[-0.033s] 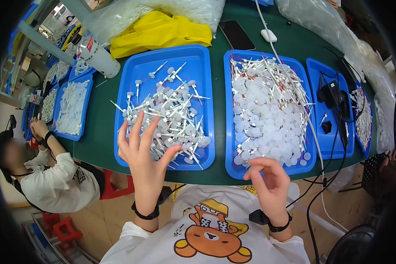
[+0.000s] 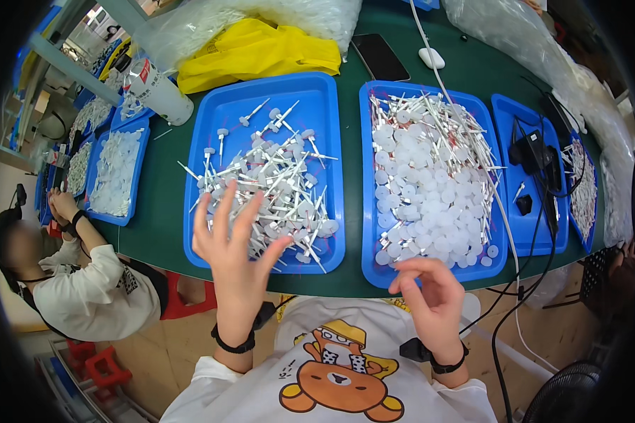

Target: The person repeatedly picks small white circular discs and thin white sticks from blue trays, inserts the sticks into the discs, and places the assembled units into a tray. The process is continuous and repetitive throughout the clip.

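My left hand (image 2: 231,243) hovers over the near part of a blue tray (image 2: 215,94), fingers spread and nothing between them. A heap of thin white sticks with frosted round discs on them (image 2: 275,183) lies in that tray. At the near edge of a second blue tray (image 2: 371,271), my right hand (image 2: 432,292) is curled, with the thumb close to the bent fingers. Whatever its fingertips may hold does not show. Loose translucent white discs (image 2: 430,204) fill the middle of this second tray, and thin white sticks (image 2: 444,116) lie along its far and right sides.
A third blue tray (image 2: 525,240) holds black adapters (image 2: 533,151) and cables. A white cable (image 2: 441,77) crosses the second tray. Behind lie a yellow bag (image 2: 261,56), a phone (image 2: 381,58) and a white bottle (image 2: 159,95). At left, another person (image 2: 95,282) sits near more trays.
My left hand has shifted very slightly toward me, its fingers still spread. My right hand has dropped a touch, its fingers still curled. The trays and their contents look unchanged.
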Motion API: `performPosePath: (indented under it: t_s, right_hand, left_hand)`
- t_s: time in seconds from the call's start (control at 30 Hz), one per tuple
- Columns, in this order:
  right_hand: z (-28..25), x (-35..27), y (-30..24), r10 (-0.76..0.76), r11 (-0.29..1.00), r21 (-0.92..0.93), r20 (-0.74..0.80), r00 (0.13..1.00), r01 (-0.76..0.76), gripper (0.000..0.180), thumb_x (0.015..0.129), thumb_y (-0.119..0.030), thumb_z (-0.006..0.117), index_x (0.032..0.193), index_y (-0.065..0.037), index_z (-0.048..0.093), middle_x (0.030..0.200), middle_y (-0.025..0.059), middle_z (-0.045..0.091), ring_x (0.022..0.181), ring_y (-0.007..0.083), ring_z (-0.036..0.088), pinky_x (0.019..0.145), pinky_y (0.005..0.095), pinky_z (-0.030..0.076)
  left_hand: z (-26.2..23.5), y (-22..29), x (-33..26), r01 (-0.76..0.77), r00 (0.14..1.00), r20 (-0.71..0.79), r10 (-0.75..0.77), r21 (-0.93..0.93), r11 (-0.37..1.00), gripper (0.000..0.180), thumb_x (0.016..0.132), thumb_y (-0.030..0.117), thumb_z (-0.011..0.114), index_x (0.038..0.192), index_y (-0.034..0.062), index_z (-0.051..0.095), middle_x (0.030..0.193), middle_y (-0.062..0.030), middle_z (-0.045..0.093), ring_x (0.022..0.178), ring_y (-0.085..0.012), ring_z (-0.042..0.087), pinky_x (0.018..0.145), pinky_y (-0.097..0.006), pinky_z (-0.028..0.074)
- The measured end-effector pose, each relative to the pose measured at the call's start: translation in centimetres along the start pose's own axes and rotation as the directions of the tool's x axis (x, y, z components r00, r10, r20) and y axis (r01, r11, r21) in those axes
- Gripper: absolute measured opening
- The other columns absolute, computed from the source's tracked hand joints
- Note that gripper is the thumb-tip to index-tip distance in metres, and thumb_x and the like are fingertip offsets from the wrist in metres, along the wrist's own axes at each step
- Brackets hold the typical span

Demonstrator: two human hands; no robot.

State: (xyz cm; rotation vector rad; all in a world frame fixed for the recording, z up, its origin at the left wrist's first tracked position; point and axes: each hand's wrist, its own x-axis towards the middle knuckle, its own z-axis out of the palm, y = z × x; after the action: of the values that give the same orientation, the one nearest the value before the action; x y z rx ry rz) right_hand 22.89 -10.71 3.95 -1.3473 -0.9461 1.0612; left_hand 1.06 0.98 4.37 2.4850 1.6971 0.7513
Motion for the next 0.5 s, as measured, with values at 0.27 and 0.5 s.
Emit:
performPosePath:
  t_s: [0.27, 0.5]
  right_hand:
    - [-0.1, -0.1, -0.4, 0.024, 0.993, -0.121, 0.122, 0.992, -0.009, 0.015, 0.088, 0.001, 0.063, 0.102, 0.0, 0.069, 0.082, 0.0085, 0.069, 0.078, 0.0167, 0.064, 0.074, 0.028, 0.047]
    - [-0.7, -0.2, -0.5, 0.024, 0.992, -0.126, 0.094, 0.995, -0.013, 0.014, 0.087, 0.002, 0.064, 0.1, 0.0, 0.069, 0.082, 0.0086, 0.069, 0.077, 0.0172, 0.064, 0.073, 0.0284, 0.047]
  left_hand:
    - [1.9, 0.1, -0.9, -0.327, 0.873, 0.36, 0.33, -0.071, 0.942, 0.048, 0.088, 0.03, 0.068, 0.134, 0.026, 0.058, 0.148, -0.0018, 0.047, 0.14, -0.0282, 0.037, 0.115, -0.058, 0.016]
    - [1.4, -1.5, 2.3, -0.409, 0.855, 0.323, 0.407, -0.063, 0.91, 0.033, 0.084, 0.015, 0.069, 0.116, 0.0194, 0.066, 0.148, -0.0058, 0.046, 0.139, -0.0308, 0.04, 0.114, -0.053, 0.024]
